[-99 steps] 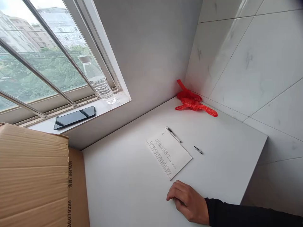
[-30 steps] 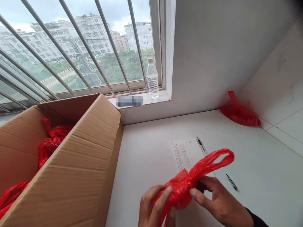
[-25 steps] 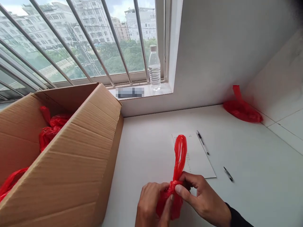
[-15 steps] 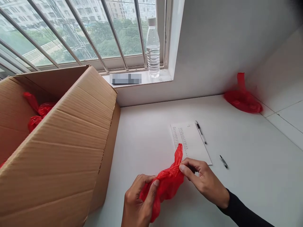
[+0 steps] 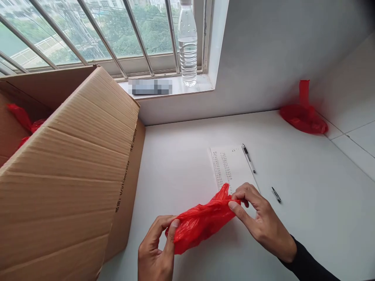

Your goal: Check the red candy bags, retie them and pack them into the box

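Observation:
A crinkled red plastic bag (image 5: 203, 224) is stretched between my two hands above the white table. My left hand (image 5: 158, 244) pinches its left end between thumb and fingers. At the upper right edge my right hand (image 5: 253, 212) grips the bag the same way. One tip of the bag pokes up over the lower part of a paper sheet (image 5: 241, 168) covered with handwritten columns. Whether anything lies inside the bag cannot be seen.
A large open cardboard box (image 5: 73, 156) with red bags (image 5: 20, 117) inside stands on the left. Two pens (image 5: 249, 158) lie by the paper. A water bottle (image 5: 188, 50) stands on the windowsill. Another red bag (image 5: 303, 117) sits in the far right corner.
My hands have moved apart, the left one leftward and the right one slightly rightward, pulling the bag out wider and flatter. The view has tilted down a little.

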`<state>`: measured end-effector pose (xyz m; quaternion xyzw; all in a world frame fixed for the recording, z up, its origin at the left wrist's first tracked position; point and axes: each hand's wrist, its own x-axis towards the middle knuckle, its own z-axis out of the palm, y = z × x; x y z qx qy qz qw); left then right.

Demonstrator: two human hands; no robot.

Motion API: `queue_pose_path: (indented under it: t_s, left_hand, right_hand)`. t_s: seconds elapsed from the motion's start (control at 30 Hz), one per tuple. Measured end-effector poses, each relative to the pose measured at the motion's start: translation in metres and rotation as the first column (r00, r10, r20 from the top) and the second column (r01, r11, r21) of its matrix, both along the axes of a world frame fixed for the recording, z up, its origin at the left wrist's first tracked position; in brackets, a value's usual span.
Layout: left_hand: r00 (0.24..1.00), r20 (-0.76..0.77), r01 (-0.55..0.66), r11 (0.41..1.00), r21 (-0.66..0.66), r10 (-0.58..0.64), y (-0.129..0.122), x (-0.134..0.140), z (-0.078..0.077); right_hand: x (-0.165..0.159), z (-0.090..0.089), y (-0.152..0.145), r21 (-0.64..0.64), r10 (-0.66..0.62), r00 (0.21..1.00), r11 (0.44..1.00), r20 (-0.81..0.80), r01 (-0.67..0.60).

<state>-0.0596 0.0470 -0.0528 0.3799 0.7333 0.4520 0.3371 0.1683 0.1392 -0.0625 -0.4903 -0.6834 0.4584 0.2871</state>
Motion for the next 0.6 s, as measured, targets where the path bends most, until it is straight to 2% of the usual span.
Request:
queue_pose_path:
  t_s: [0.07, 0.13, 0.2, 0.27, 0.37, 0.43, 0.53, 0.6]
  left_hand:
    - [0.999, 0.004, -0.044, 0.999, -0.015, 0.044, -0.002, 0.0, 0.0]
    - [1.0, -0.017, -0.026, 1.0, 0.017, 0.026, -0.002, 0.005, 0.002]
    - [0.995, -0.077, 0.066, 0.996, 0.066, -0.061, 0.0, 0.012, 0.005]
    - [0.968, -0.168, 0.207, 0.972, 0.107, -0.188, 0.003, 0.017, 0.006]
    - [0.923, -0.243, 0.339, 0.929, 0.152, -0.297, 0.006, 0.017, 0.005]
    - [0.942, -0.207, 0.298, 0.943, 0.144, -0.266, 0.006, 0.013, 0.006]
    - [0.991, -0.104, 0.084, 0.995, 0.045, -0.079, 0.003, 0.007, 0.008]
    - [0.999, -0.037, -0.034, 0.999, -0.029, 0.033, 0.002, 0.006, 0.01]
  right_hand:
    - [0.004, 0.0, 0.0, 0.008, 0.006, 1.0, 1.0, 0.014, -0.006]
    - [0.002, 0.003, 0.0, -0.013, 0.05, 0.999, 0.999, 0.02, -0.049]
    - [-0.003, 0.007, -0.001, -0.061, 0.094, 0.995, 0.994, 0.025, -0.092]
    - [-0.009, 0.01, -0.002, -0.095, 0.141, 0.99, 0.986, 0.033, -0.137]
    - [-0.012, 0.012, -0.002, -0.081, 0.207, 0.978, 0.975, 0.024, -0.205]
    - [-0.009, 0.01, -0.002, -0.05, 0.187, 0.982, 0.981, 0.008, -0.187]
    - [-0.003, 0.008, -0.002, -0.107, 0.072, 0.997, 0.991, -0.019, -0.074]
    - [-0.001, 0.007, -0.004, -0.178, 0.019, 0.998, 0.984, -0.053, -0.028]
